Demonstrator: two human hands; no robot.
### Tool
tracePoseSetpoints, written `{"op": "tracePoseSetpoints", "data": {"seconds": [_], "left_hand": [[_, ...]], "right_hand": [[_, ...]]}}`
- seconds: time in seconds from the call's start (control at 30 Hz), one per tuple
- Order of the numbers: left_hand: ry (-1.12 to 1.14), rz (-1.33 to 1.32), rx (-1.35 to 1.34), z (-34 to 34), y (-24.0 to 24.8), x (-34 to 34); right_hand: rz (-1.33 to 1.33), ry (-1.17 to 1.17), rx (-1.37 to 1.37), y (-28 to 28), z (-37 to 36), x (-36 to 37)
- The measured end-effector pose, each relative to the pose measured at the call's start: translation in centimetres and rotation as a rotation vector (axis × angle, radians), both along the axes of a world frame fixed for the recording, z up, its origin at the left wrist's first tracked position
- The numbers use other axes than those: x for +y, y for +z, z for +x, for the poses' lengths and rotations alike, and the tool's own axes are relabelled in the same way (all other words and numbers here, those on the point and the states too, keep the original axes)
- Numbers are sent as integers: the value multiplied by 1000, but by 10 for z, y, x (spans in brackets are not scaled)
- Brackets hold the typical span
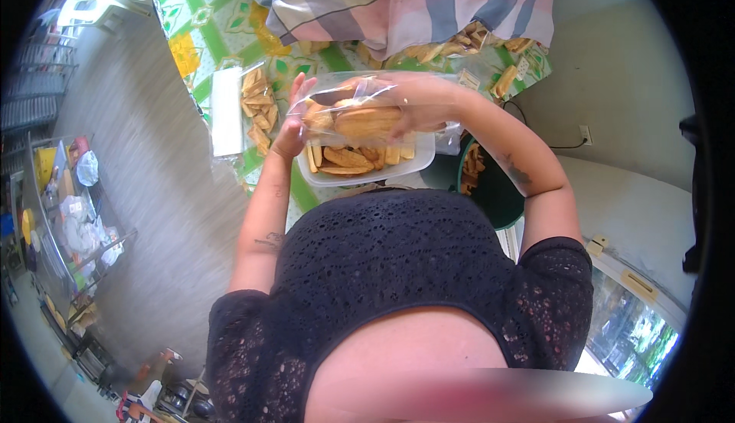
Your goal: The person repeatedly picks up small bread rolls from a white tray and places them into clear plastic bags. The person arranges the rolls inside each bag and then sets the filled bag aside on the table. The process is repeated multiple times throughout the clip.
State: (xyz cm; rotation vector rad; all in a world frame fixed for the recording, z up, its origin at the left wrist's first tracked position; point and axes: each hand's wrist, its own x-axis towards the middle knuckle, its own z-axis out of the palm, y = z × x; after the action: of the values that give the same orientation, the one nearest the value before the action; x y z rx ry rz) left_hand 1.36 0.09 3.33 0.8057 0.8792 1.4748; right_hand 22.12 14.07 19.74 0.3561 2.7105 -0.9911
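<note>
A clear plastic bag (pixel 367 86) with long golden-brown fried chips (pixel 367 123) inside is stretched between my hands, above a white plastic tub (pixel 344 181). At its left end, my left hand (pixel 292 120) grips the plastic, fingers pointing up. My right hand (pixel 417 101) reaches into the bag from the right, plastic lying over the wrist. Its fingers curl against the chips, partly blurred by glare. More fried slices (pixel 348 159) lie in the tub beneath.
A filled bag of chips (pixel 260 105) and a white stack of packaging (pixel 227 113) lie left on the green checked tablecloth (pixel 200 13). Plaid cloth (pixel 413 2) covers the far side, with chips along its edge. A dark green bucket (pixel 501 193) holding chips stands at right.
</note>
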Motion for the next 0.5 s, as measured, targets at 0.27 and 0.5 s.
{"op": "tracePoseSetpoints", "data": {"seconds": [0.27, 0.5], "left_hand": [[-36, -122, -138, -3, 23, 1], [-22, -36, -185, 12, 17, -6]], "right_hand": [[242, 200, -29, 12, -12, 9], [142, 110, 172, 6, -16, -8]]}}
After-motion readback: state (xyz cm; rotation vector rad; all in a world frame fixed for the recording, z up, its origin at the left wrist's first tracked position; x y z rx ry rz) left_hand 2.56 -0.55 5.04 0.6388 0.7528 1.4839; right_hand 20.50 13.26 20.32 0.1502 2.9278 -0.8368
